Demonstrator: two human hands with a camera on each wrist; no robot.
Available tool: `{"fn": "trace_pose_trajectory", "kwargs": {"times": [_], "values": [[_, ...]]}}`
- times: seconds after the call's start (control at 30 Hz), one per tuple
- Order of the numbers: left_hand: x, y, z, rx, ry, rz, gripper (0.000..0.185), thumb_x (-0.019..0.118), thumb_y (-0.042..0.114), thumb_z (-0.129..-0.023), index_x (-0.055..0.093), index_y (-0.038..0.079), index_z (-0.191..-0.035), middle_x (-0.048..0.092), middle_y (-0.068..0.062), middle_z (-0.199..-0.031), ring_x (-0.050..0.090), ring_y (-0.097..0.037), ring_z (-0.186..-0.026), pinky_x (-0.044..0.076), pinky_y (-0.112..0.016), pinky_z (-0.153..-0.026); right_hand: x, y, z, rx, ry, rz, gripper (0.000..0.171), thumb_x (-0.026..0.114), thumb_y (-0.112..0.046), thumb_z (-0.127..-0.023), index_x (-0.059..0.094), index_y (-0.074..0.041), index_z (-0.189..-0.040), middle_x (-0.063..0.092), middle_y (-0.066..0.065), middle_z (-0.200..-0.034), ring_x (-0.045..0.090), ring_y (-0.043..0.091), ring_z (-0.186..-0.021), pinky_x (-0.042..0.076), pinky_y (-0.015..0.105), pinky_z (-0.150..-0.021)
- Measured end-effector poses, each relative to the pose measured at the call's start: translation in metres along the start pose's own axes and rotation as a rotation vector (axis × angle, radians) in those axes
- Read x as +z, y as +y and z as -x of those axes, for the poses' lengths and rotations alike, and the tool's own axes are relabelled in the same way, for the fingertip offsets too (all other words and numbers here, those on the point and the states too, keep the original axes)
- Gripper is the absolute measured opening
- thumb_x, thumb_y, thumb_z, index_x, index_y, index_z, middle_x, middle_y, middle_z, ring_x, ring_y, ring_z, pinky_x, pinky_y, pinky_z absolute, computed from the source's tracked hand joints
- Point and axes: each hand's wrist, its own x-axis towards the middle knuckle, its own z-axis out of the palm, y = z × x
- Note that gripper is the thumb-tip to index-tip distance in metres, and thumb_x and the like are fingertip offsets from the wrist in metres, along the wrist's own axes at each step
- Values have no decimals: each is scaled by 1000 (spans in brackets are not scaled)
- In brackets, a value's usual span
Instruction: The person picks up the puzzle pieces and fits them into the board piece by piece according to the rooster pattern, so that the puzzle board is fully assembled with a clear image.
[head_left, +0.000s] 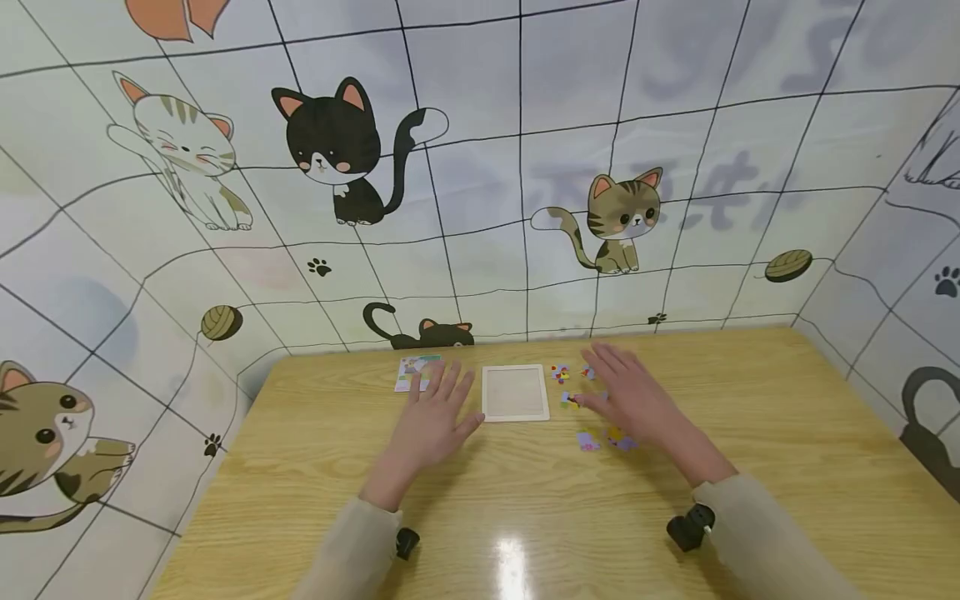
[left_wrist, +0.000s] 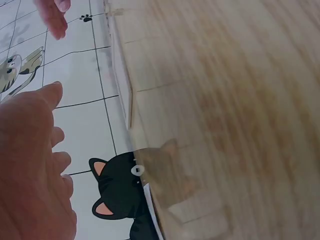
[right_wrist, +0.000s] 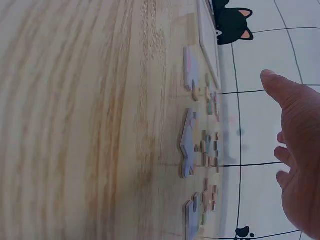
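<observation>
Head view: from high up, facing forward and down over the surface (head_left: 465, 500) toward the wall (head_left: 480, 167). Wrist views: low, near, rolled sideways — all three share the white frame (head_left: 515, 393).

On the desk (head_left: 480, 492) before you, the frame (head_left: 516, 417) lies between the card (head_left: 407, 367), left, and the pieces (head_left: 588, 441), right.

Pale-brown wood-grain counter (head_left: 450, 521) is smooth and pretty glossy tbh, real glare on the near side. White square tray (head_left: 513, 367) looks matt, multicoloured jigsaw pieces (right_wrist: 189, 142) could be wood or thick board, beige sleeves (head_left: 765, 537) are matt cloth.
</observation>
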Motion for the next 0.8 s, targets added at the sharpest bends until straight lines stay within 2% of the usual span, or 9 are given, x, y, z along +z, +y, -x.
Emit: {"fn": "trace_pose_trajectory", "kwargs": {"times": [0.2,0.27,0.43,0.6,0.8], "values": [[11,-1,-5,59,-3,79,69,46,49,-108,32,9,-162,20,-15,-168,14,-36,-155,8,-59,-122,7,2,-12,18,-28,-192,64,70,-20,-99,43,5,-152,37,27,-157,34,48,-144,35,64,-111],[15,-3,-6,88,3,116,68,45,47,-108,32,8,-161,23,-18,-167,19,-38,-154,13,-59,-122,8,3,-17,29,-39,-229,61,70,-15,-99,45,5,-150,40,28,-156,36,49,-142,35,63,-110],[20,-5,-12,128,-45,220,67,45,44,-109,30,6,-162,24,-19,-167,21,-40,-153,20,-60,-120,13,10,-31,90,-64,-304,55,68,-8,-99,48,7,-147,49,29,-147,48,48,-133,43,61,-104],[25,-10,-19,121,-96,292,66,47,40,-109,29,4,-161,24,-21,-166,20,-40,-153,20,-60,-120,19,19,-45,139,-75,-384,50,68,-7,-99,52,7,-144,59,26,-137,58,43,-121,49,55,-99],[31,-16,-23,109,-127,345,66,49,39,-109,30,5,-161,24,-20,-166,20,-38,-154,19,-56,-121,24,24,-52,163,-86,-479,48,67,-5,-99,52,9,-143,60,26,-133,59,41,-118,50,54,-99]]}}
